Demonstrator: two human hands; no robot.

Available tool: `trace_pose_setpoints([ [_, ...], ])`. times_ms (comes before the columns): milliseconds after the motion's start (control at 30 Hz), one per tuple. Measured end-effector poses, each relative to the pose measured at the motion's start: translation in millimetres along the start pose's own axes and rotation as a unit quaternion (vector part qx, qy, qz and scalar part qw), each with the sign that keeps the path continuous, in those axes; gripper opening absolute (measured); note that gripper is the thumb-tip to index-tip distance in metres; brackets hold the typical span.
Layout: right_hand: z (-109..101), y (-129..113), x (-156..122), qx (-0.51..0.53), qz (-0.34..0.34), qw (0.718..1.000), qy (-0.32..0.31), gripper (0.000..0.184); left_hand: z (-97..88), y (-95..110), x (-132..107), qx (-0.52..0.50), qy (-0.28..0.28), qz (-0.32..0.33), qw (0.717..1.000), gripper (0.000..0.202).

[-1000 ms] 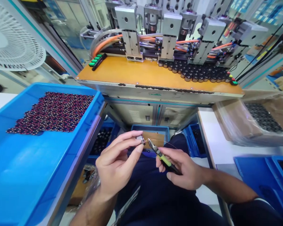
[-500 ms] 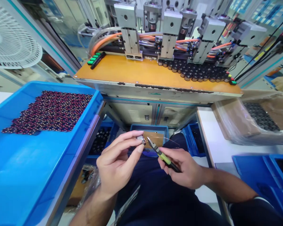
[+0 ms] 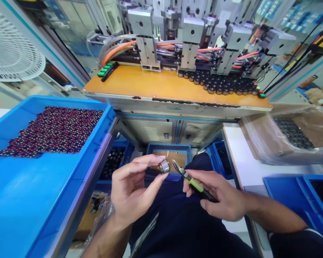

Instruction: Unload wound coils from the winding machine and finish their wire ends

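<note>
- Here, the left hand [image 3: 131, 193] pinches a small metal ring [image 3: 164, 167] between thumb and forefinger, holding it up over the lap, below the front edge of the bench.
- The right hand [image 3: 222, 197] is clenched round the green handle of the cutters [image 3: 193, 183]. Their pointed nose aims up and left, just beside the ring but not touching it.
- Whether the cutter blades are parted or closed cannot be told.
- Behind the ring, lower down, sits a small blue bin [image 3: 187, 148] with a brown card in it.
- To the left is a big blue tray [image 3: 29, 200], with a patch of tiny dark parts [image 3: 52, 130] packed together at its far end.
- Straight ahead is an orange bench top [image 3: 161, 86], with a row of grey machine heads [image 3: 190, 30] and orange hoses along its back.
- A cluster of dark little cylinders [image 3: 222, 85] stands on the bench's right half.
- At the right, a cardboard box in clear plastic [image 3: 261, 136] lies on a white table, with more blue bins [image 3: 288, 190] nearer the person.
- A white fan [image 3: 10, 53] shows at the far left.
</note>
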State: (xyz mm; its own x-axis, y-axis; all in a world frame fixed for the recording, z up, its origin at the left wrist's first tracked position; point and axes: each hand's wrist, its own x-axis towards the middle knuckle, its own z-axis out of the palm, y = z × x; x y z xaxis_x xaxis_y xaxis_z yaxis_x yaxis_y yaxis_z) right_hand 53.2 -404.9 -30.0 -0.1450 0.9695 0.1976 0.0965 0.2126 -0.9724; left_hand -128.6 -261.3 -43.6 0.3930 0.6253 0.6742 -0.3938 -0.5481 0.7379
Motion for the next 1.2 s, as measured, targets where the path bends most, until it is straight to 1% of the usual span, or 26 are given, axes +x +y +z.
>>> trace_pose_setpoints([
  [267,0.9,-6.0,2.3,0.019,0.021,1.000,-0.012,0.084,-3.1,-1.5,-5.3,0.023,0.004,0.012,1.000,0.078],
  [433,1.7,-7.0,4.3,0.019,0.017,1.000,-0.014,0.083,-3.3,-2.7,-6.4,0.019,-0.006,0.019,1.000,0.079],
  [567,2.9,-6.2,5.7,0.021,0.008,1.000,-0.013,0.083,-3.1,-3.3,-6.2,0.024,-0.008,0.023,0.999,0.079],
  [700,3.8,-3.8,5.0,0.026,0.024,0.999,-0.016,0.085,-3.5,-2.4,-6.8,0.017,-0.003,0.017,1.000,0.077],
  [933,6.6,-0.2,4.1,0.047,0.017,0.999,-0.018,0.086,-4.1,-1.1,-6.8,0.015,0.003,0.009,1.000,0.076],
  [1000,7.9,-0.9,4.2,0.042,0.023,0.999,-0.017,0.082,-3.7,-1.4,-7.0,0.015,0.003,0.010,1.000,0.075],
  [1067,8.5,-2.3,4.9,0.018,0.047,0.999,-0.010,0.074,-3.3,-1.9,-7.4,0.013,0.004,0.009,1.000,0.075],
  [1133,7.7,-3.8,6.2,-0.005,0.078,0.997,0.014,0.065,-3.6,-2.4,-8.1,0.012,0.008,0.004,1.000,0.074],
  [1200,6.0,-4.4,7.7,0.000,0.099,0.994,0.041,0.064,-4.8,-3.1,-9.2,0.014,0.014,-0.003,1.000,0.074],
])
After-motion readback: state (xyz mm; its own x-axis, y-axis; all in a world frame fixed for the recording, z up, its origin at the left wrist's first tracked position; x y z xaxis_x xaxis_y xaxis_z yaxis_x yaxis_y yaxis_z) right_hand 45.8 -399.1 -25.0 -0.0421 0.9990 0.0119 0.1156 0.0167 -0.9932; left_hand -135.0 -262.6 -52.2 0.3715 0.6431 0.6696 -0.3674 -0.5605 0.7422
